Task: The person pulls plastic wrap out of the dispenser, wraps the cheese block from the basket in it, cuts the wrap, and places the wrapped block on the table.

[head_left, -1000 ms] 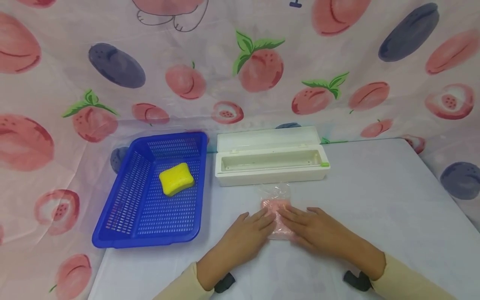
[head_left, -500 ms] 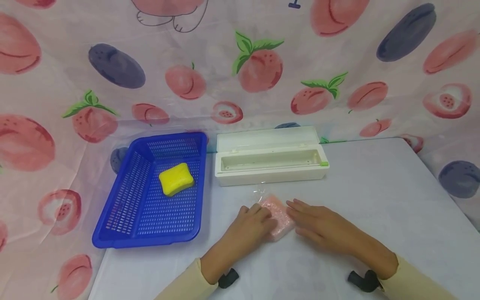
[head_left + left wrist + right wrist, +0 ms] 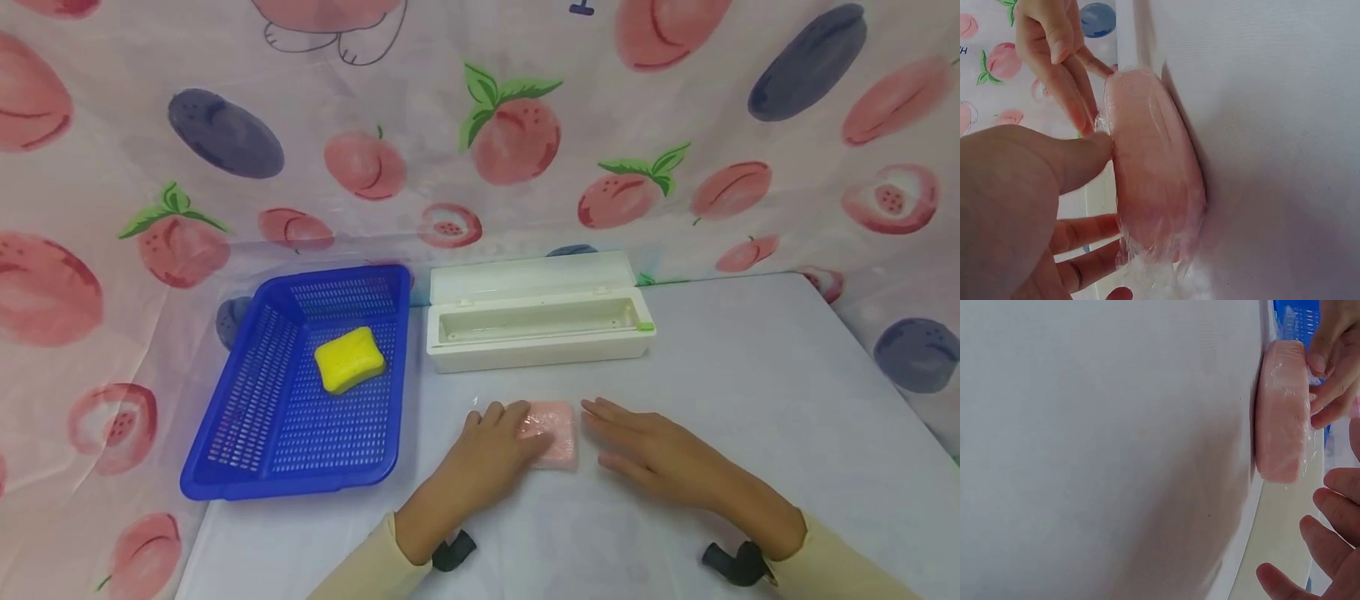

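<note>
A pink sponge [image 3: 558,435] wrapped in clear film lies flat on the grey table [image 3: 750,392], in front of the white box. My left hand [image 3: 517,427] rests on its left part, thumb [image 3: 1079,156] against its edge and fingers [image 3: 1329,381] on its top. In the left wrist view the sponge [image 3: 1154,181] shows bunched film at its end. My right hand [image 3: 618,429] lies flat on the table just right of the sponge [image 3: 1282,412], fingers straight and a small gap away from it.
A blue mesh basket [image 3: 247,400] stands at the left with a yellow sponge [image 3: 348,360] inside. A long white box [image 3: 536,332] with its lid open sits behind the hands. A peach-patterned cloth [image 3: 517,133] hangs behind and at both sides.
The loose film standing above the sponge has been folded down. The sponge turned and shifted slightly left under my left hand. My right hand came off it and slid right.
</note>
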### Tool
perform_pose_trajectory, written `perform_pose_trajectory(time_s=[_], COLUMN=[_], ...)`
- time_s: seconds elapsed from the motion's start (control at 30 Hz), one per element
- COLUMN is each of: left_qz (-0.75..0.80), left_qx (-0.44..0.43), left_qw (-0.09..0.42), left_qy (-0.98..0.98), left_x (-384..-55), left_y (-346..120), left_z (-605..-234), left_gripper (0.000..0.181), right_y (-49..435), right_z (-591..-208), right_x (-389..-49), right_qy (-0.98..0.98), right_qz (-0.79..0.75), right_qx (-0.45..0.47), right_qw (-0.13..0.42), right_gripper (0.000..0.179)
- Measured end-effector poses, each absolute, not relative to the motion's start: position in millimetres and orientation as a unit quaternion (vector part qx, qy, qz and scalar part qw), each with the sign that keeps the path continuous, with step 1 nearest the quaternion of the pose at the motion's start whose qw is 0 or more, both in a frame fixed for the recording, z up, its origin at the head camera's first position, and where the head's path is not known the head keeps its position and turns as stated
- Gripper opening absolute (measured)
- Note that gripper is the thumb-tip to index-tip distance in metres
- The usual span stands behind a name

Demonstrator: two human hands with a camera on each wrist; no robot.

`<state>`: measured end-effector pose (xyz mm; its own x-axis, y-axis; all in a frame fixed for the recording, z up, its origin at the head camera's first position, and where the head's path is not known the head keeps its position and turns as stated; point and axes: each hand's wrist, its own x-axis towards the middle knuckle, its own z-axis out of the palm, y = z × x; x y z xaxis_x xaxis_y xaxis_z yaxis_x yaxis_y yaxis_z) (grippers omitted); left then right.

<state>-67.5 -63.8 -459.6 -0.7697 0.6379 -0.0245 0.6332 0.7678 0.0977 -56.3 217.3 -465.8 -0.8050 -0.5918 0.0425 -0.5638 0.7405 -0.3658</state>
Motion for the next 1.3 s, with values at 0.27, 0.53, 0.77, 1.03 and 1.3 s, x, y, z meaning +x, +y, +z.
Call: perform_pose_trajectory(time_s=[0.27,0.53,0.77,1.03,1.3], left_qz=[0.070,0.124,0.259,0.358,0.245], left_qx=[0.308,0.301,0.282,0.266,0.363], left_qw=[0.057,0.086,0.107,0.102,0.036], left_qy=[0.947,0.942,0.917,0.889,0.898], left_x=[-71.7,-76.3,-76.5,-73.2,-54.6], left_y=[-65.0,-69.5,-69.2,-69.4,-80.1], left_z=[-459.6,-467.1,-478.8,-492.4,-484.2], left_gripper=[0.032,0.036,0.036,0.040,0.045], right_y=[215.9,208.0,197.6,183.8,166.1], right_z=[-468.0,-466.3,-465.8,-472.8,-474.4], right_x=[-58.0,-53.8,-46.4,-40.7,-37.6], right_qy=[0.932,0.936,0.897,0.855,0.897], right_qz=[-0.189,-0.191,-0.288,-0.335,-0.236], right_qx=[-0.304,-0.281,-0.272,-0.336,-0.372], right_qw=[0.056,0.092,0.196,0.209,0.035], right_gripper=[0.062,0.059,0.065,0.070,0.019])
